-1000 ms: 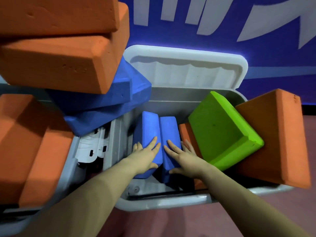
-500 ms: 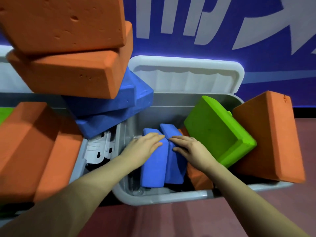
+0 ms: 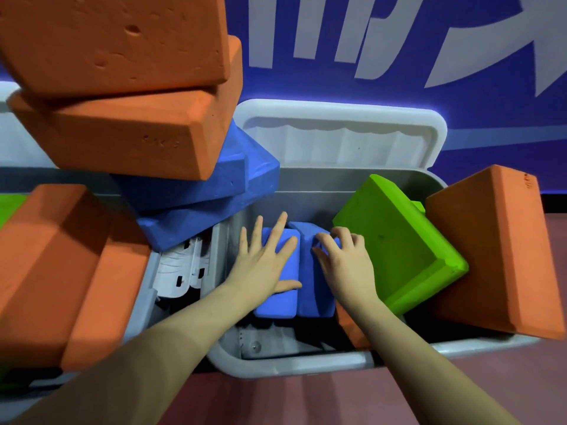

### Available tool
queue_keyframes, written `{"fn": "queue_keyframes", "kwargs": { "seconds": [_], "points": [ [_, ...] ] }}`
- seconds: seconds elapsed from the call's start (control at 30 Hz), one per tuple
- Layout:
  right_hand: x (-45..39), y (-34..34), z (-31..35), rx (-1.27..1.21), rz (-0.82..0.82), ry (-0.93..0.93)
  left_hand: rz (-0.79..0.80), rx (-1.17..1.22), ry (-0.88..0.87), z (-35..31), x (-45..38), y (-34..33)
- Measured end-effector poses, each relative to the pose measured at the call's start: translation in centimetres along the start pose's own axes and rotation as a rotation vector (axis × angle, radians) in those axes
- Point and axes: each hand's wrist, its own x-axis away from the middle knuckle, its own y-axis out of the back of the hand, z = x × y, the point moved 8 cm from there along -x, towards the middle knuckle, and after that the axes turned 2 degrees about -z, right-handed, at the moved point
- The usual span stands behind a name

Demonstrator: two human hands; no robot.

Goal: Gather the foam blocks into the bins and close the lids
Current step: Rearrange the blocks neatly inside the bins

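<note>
Grey plastic bin [image 3: 294, 368] sat open on the reddish floor [image 3: 337, 400], its white lid [image 3: 340, 133] tipped up at the back against a blue wall w/ white lettering [image 3: 399, 32]. Inside, two blue foam blocks stood on edge side by side: the left blue block [image 3: 280, 302] and the right blue block [image 3: 313, 289], touching each other. Left hand [image 3: 262, 265] lay flat on the left blue block, fingers spread wide, thumb across its face. Right hand [image 3: 345, 265] was on the right blue block, fingers curled over its top edge, gripping it. Green foam block [image 3: 399, 243] leaned tilted in the bin's right half, just beside the right hand; a big orange block [image 3: 497, 256] leaned vs. the bin's right rim behind it. Another orange block [image 3: 349, 329] showed partly under the right wrist, mostly hidden. To the left, a 2nd bin was heaped: two orange blocks on top [image 3: 122, 87], two dark blue blocks [image 3: 208, 191] beneath, overhanging the open bin's left edge, & more orange blocks lower left [image 3: 61, 265]. White latch parts [image 3: 181, 265] showed between the bins.
</note>
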Motion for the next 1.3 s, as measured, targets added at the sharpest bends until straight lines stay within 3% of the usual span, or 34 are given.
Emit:
{"fn": "queue_keyframes", "kwargs": {
  "seconds": [0.13,0.3,0.6,0.7,0.9,1.1,1.3],
  "points": [
    [0.6,-0.2,-0.2,0.054,0.061,0.068,-0.048,-0.014,0.115,0.9,0.4,0.4],
    [0.9,-0.4,-0.3,0.177,0.121,0.098,-0.054,0.072,0.112,0.5,0.5,0.7],
    [-0.4,-0.2,0.3,0.107,0.015,0.118,0.177,0.160,0.072,0.9,0.5,-1.2],
    [-0.3,0.1,-0.2,0.079,0.106,0.078,0.219,0.183,0.077,1.0,0.0,-1.6],
    [2.0,-2.5,-0.4,0.175,0.484,0.101,0.273,0.225,0.110,1.2,-0.2,-1.9],
    [0.7,-2.9,0.9,0.084,0.441,0.226,0.220,0.152,0.184,1.9,-1.0,-1.6],
    [-1.6,-5.5,0.3,0.052,0.598,0.184,0.184,0.127,0.219,2.3,-1.8,-1.7]
  ]
}}
